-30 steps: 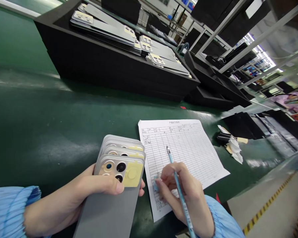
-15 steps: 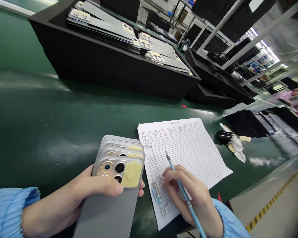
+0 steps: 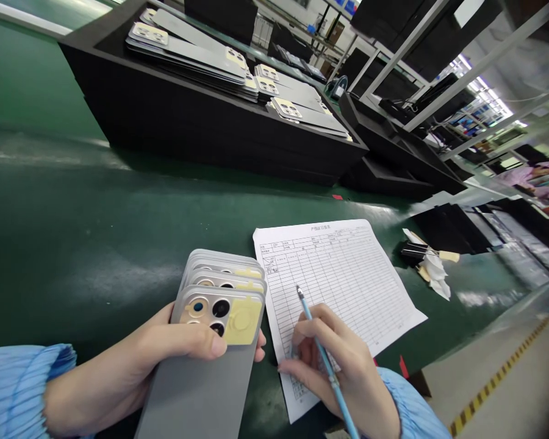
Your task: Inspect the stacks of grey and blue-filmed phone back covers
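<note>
My left hand [image 3: 165, 350] is closed around a stack of grey phone back covers [image 3: 205, 390], thumb across the top one and fingertips showing at the right edge. The covers are fanned at the top, with camera rings and yellow film. In my right hand [image 3: 348, 366] is a light blue pen [image 3: 324, 360], its tip pointing away from me over the printed form [image 3: 343, 274]. Whether the tip touches the paper I cannot tell. My right fingers rest low on the form's left side.
A black tray [image 3: 201, 128] at the back holds several stacks of similar covers [image 3: 192, 58]. More black trays [image 3: 393, 152] stand to its right. On the green table [image 3: 96, 225], a black binder clip [image 3: 414, 251] lies beside crumpled white paper [image 3: 435, 274].
My right hand has shifted slightly left and the pen tip with it. The clear-and-blue pen cap seen on the form earlier is now hidden at my right fingers. My left hand holds still.
</note>
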Motion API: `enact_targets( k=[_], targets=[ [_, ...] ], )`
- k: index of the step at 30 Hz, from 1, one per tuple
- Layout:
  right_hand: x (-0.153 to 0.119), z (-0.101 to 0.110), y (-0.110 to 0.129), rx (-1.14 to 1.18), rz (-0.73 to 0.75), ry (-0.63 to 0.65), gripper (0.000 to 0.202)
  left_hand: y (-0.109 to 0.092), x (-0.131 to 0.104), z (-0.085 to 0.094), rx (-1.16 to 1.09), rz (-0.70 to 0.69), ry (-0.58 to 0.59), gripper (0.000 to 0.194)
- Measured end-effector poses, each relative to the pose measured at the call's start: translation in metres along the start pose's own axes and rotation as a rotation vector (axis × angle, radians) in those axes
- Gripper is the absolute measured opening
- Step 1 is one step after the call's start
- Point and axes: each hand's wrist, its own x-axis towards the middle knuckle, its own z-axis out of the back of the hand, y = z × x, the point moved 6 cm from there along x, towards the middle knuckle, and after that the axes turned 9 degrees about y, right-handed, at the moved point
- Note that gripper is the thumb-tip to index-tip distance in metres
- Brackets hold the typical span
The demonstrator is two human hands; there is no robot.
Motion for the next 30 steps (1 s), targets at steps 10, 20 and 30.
enact_targets(
  k=[10, 20, 30],
  targets=[
    [-0.019, 0.032, -0.027, 0.129, -0.189, -0.366, 0.013, 0.005, -0.001, 0.003, -0.003, 0.033, -0.029, 0.051],
    [-0.026, 0.036, -0.061, 0.739, -0.239, -0.414, 0.025, 0.006, -0.002, 0.004, -0.003, 0.046, -0.04, 0.05],
    [-0.012, 0.024, -0.063, 0.665, -0.377, -0.337, 0.022, 0.006, -0.002, 0.005, 0.006, 0.037, -0.038, 0.049]
  ],
)
